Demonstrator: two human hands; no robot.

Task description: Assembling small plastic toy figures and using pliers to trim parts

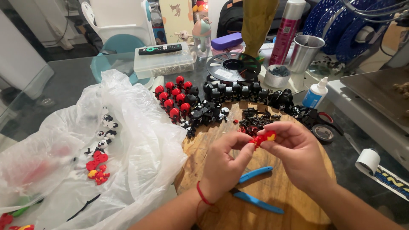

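Both hands meet over a round wooden board [294,204]. My left hand [223,164] and my right hand [294,155] pinch a small red and yellow toy figure [264,137] between their fingertips. A red cord circles my left wrist. Blue-handled pliers [255,187] lie on the board just under my hands. Behind the hands sit rows of small red figures [174,100] and black figures [238,91], plus a heap of tiny black parts [255,119].
A crumpled clear plastic bag [128,149] with red and white figures [100,164] on it covers the left. At the back stand an empty black spool [233,67], a glue bottle [316,93], a metal cup [305,52], a spray can [286,30] and a box with a remote [162,59]. Tape rolls [324,133] lie right.
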